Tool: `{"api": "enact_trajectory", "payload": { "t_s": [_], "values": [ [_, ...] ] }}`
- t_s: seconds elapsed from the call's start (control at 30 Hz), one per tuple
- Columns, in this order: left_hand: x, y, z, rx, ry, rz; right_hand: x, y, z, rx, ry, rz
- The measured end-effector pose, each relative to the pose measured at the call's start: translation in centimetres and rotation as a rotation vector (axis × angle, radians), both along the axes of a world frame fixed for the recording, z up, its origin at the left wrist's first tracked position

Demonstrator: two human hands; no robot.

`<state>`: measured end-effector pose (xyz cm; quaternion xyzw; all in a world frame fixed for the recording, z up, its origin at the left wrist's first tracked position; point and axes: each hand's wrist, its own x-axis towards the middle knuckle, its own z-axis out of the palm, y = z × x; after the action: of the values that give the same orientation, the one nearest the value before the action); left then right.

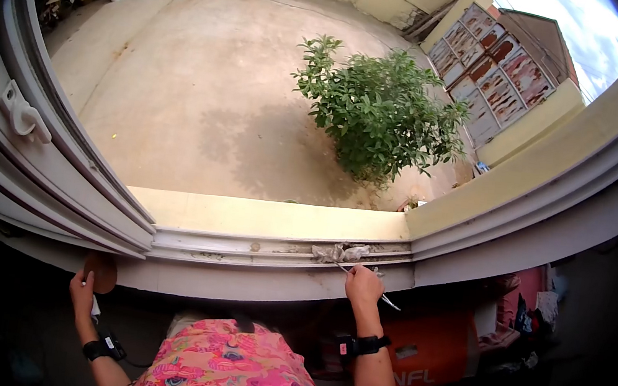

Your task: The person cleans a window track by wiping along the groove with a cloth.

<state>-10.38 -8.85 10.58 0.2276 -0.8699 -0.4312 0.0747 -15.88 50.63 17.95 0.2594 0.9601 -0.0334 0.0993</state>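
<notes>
My right hand (365, 286) is closed around a thin pale rod (388, 301), its lower end sticking out past my wrist side. The rod's other end reaches a crumpled, dirty grey-white wad (328, 253), tissue or cloth, lying in the window track (240, 248). Below the sill on the left, my left hand (83, 295) is closed at the edge of a flat brown round object (101, 274). A small white piece (96, 309) shows beneath that hand; whether it is held is unclear.
A window sash with a white latch (24, 115) stands at the left. The inner sill (236, 280) runs in front of me. An orange bag (424, 354) sits below at the right. Outside are a leafy bush (381, 109), a concrete yard (186, 62) and a rusty gate (494, 69).
</notes>
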Motion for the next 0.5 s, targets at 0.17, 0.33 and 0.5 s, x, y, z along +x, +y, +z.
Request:
{"api": "enact_trajectory", "payload": {
  "t_s": [0.17, 0.33, 0.5],
  "values": [
    [0.1, 0.1, 0.3, 0.002, -0.008, -0.011, -0.1, 0.2, -3.1, 0.002, 0.056, -0.037],
    [0.0, 0.1, 0.3, -0.062, -0.011, -0.025, 0.3, -0.2, -2.6, -0.083, 0.120, -0.035],
    [0.2, 0.0, 0.2, -0.001, 0.009, -0.016, -0.5, -0.8, -2.5, -0.163, 0.278, -0.003]
  ]
}}
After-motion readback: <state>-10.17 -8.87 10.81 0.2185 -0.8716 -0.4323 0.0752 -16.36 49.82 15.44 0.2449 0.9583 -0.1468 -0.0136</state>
